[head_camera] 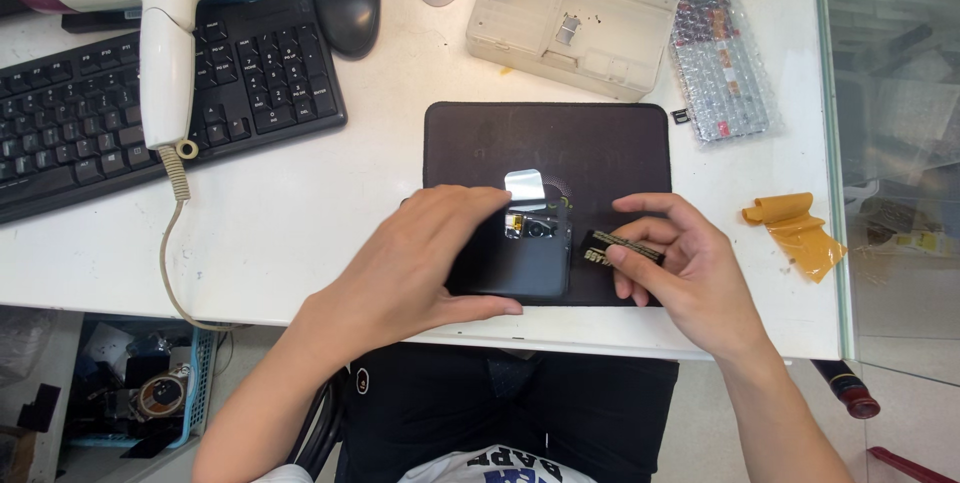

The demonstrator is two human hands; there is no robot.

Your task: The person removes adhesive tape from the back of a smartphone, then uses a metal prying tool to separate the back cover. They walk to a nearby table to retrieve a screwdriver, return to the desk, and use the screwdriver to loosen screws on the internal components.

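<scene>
A dark phone (pixel 530 258) lies face down on a black mat (pixel 600 148), its camera end opened with small parts and a shiny metal plate (pixel 525 186) showing. My left hand (pixel 415 258) rests on the phone's left side and holds it down, thumb along its near edge. To the right of the phone, my right hand (pixel 680 263) pinches a thin black strip with gold markings (pixel 620 246) between thumb and fingers.
A white hair dryer (pixel 160 33) lies over a black keyboard (pixel 150 93) at the left. Behind the mat are a black mouse (pixel 348 1), a translucent parts box (pixel 575 23) and a bubble-wrapped item (pixel 722 63). Crumpled orange tape (pixel 795 233) lies right. The table edge runs just below the mat.
</scene>
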